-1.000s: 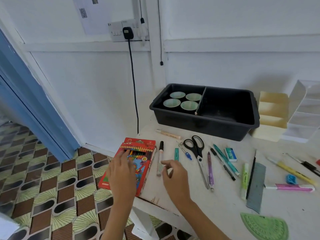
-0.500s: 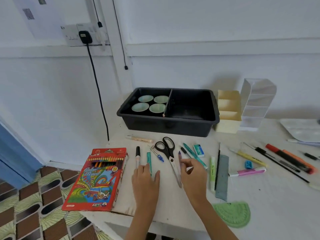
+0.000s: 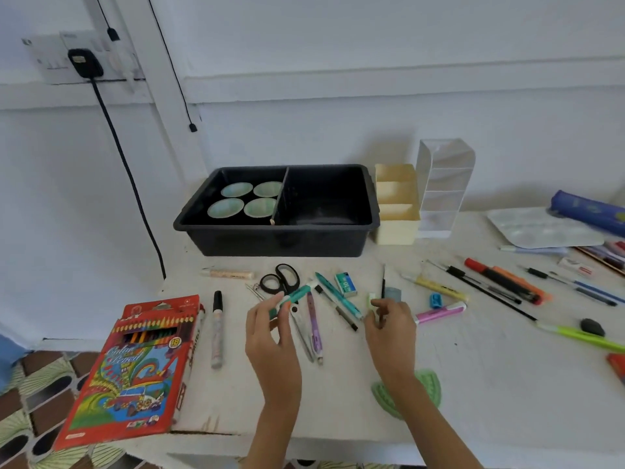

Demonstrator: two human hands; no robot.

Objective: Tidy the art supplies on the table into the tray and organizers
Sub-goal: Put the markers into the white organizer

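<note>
surface: white table [image 3: 507, 384] | on it: black tray [image 3: 277, 242], scissors [image 3: 282, 280], pencil box [image 3: 135, 374], protractor [image 3: 431, 389], pink highlighter [image 3: 439, 313]

One head-worn wide-angle view looks forward and down, close over the counter [image 3: 338, 401], toward the white wall [image 3: 372, 96]

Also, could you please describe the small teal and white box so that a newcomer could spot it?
Find the black tray at the back of the table and come forward from its right half. Just right of the black-handled scissors, beside a teal pen, lies the small box. It is the only short, blocky item among long thin pens.
</note>
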